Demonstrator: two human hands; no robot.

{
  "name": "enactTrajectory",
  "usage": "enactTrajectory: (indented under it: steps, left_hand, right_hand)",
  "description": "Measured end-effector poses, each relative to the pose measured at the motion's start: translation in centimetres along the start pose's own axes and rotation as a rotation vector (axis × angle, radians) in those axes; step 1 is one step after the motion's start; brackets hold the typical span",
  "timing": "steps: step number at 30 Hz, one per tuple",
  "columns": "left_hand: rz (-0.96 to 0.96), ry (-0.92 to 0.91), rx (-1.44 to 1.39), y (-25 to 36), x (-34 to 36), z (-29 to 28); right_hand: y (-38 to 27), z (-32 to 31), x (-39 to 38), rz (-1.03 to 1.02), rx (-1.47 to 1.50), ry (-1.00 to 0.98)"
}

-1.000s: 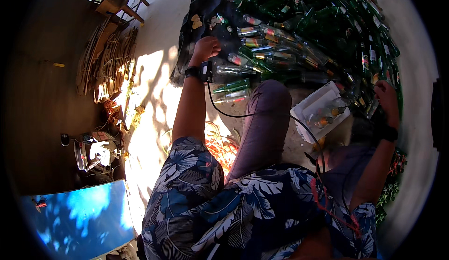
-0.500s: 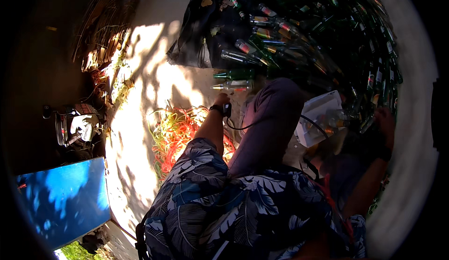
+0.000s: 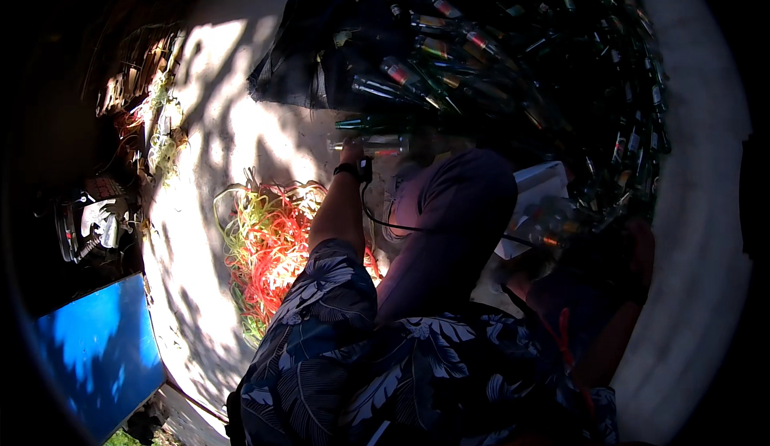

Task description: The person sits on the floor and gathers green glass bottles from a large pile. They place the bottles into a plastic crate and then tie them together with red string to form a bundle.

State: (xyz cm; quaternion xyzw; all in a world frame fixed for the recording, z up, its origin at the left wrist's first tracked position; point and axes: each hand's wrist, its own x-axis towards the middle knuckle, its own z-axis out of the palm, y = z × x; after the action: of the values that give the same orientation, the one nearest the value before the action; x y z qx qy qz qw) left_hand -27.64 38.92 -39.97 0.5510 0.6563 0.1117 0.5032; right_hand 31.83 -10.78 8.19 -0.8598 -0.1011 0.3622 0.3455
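Sunlit concrete floor (image 3: 241, 149) carries a large heap of green glass bottles (image 3: 513, 69) at the far side. Left hand (image 3: 351, 154) touches one bottle (image 3: 370, 143) at its near edge; finger state unclear. Right hand hidden. Nearly all bottles remain piled.

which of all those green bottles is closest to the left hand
The green bottle lying on its side alone on the pale ground, just above the left hand; the others lie piled farther off.

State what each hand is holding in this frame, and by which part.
The left hand reaches a green glass bottle lying on the ground; whether its fingers grip it cannot be told. The right hand is hidden in shadow.
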Motion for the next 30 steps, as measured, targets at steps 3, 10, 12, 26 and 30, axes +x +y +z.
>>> enactTrajectory:
  steps: [3,10,12,26,30]
  left_hand:
    - [-0.029,0.017,-0.043,-0.6,1.8,0.1]
    - [-0.003,0.316,-0.080,-5.2,3.8,1.0]
    - [-0.139,0.243,-0.535,-7.2,3.5,-0.2]
    - [0.212,0.465,0.060,9.1,-11.9,-8.2]
    - [0.511,0.516,0.177,17.4,-15.4,-10.1]
  right_hand:
    - [0.8,0.9,-0.3,-0.007,0.141,0.038]
    - [-0.9,3.0,-2.7,-0.285,0.113,0.004]
    - [-3.6,4.3,-3.2,-0.232,0.231,-0.091]
    - [-1.3,0.9,-1.3,-0.570,-0.398,-0.046]
    - [-0.5,0.1,-2.1,-0.557,-0.208,-0.038]
